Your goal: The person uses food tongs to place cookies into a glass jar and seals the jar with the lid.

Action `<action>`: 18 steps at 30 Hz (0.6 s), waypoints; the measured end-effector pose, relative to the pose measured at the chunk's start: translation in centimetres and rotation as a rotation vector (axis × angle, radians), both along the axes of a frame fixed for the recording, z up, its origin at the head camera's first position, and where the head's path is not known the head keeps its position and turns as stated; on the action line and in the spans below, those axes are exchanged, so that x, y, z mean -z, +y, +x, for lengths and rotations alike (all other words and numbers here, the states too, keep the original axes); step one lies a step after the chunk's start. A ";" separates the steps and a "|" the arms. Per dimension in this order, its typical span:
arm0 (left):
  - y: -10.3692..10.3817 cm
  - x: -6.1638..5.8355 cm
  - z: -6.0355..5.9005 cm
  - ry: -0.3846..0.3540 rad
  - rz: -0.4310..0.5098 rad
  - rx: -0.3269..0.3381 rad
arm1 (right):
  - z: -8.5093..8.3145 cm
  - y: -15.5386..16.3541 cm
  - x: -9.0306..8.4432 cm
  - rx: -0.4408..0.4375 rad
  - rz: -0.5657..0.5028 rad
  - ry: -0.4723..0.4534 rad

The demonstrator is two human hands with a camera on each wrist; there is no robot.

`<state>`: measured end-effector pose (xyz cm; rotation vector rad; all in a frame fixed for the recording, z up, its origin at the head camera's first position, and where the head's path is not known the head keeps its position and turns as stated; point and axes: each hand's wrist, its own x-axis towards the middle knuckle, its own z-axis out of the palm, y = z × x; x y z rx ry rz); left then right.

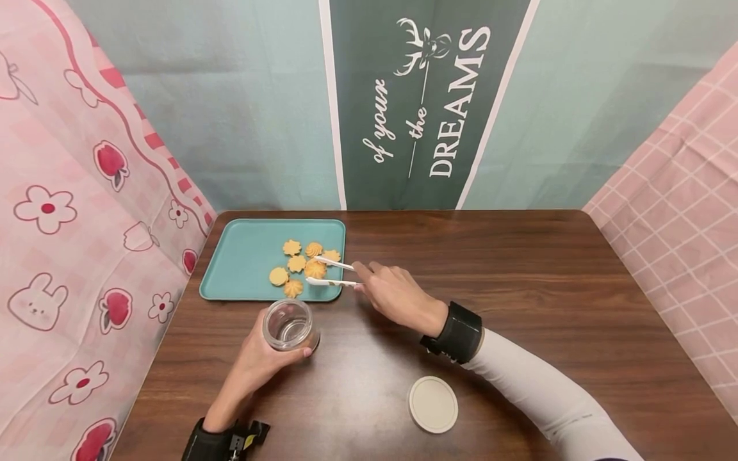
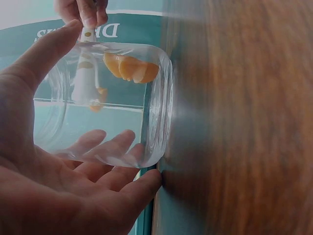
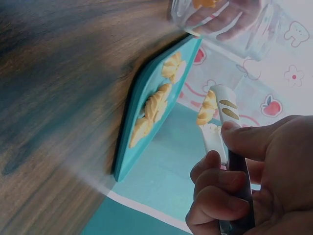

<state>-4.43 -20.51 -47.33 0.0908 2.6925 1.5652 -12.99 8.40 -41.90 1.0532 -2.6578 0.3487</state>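
Starting on the left, the teal tray (image 1: 242,262) sits near the back-left corner of the wooden table (image 1: 519,288), and there's a little cluster of six orange cookies (image 1: 296,264) bunched at its right end, none of them moved off it as far as I can see. Just in front of the tray's near edge is the glass jar (image 1: 288,324), standing upright and looking empty from the head view; the orange bits you see through the glass in the left wrist view look to me like the tray cookies showing behind it, not anything inside. The left hand (image 1: 256,362) has its fingers and thumb wrapped round the jar's side, steadying it on the table. Moving right, the right hand (image 1: 394,294) is pinching a pair of white tongs (image 1: 331,272) at the handle end, with the two tips spread apart and hovering right over the rightmost cookies; I can't tell whether a tip is touching one yet, but nothing looks gripped between them. Further right and closer to the person, the round white lid (image 1: 433,404) lies flat on the table, well apart from the jar. So my read: jar is opened and held ready, first cookie is about to be grabbed, and basically all the moving plus putting the lid back is left to do.
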 end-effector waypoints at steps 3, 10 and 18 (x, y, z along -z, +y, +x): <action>0.0 0.0 0.0 -0.006 0.004 0.001 | 0.3 -0.1 -0.2 -0.004 0.002 0.004; -0.1 0.2 0.0 -0.010 0.009 -0.002 | 0.8 0.0 -1.0 -0.004 -0.003 0.032; 0.0 0.1 0.0 -0.015 0.003 0.001 | 2.1 0.0 -2.1 -0.022 -0.030 0.066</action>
